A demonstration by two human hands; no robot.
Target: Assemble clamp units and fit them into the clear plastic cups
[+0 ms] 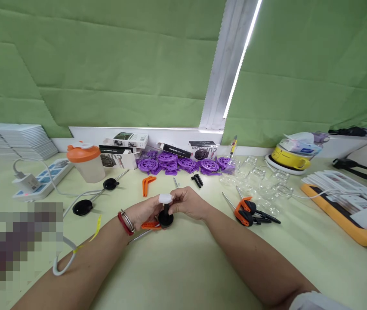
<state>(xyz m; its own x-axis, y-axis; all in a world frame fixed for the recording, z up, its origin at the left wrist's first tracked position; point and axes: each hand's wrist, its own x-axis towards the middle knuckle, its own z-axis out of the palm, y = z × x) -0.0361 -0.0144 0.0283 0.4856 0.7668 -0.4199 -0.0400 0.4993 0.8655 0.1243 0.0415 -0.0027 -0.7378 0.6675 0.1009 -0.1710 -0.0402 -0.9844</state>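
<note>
Head-worn view, down over table [183, 267]

the knob [165, 214] at centre looks like glossy black plastic with a matt white plastic cap. the counter [183, 267] is smooth, matt, pale green. purple wheels [177, 164] at upper centre are matt plastic. clear cups [260, 181] right of centre look like glossy plastic or glass. the shaker [86, 162] at left is frosted plastic with an orange lid. green cloth [106, 64] hangs matt behind.

Purple discs [183, 164], orange-lidded cup [87, 162], pale green table [186, 267], yellow bowl [289, 158], green curtains [106, 64]
</note>
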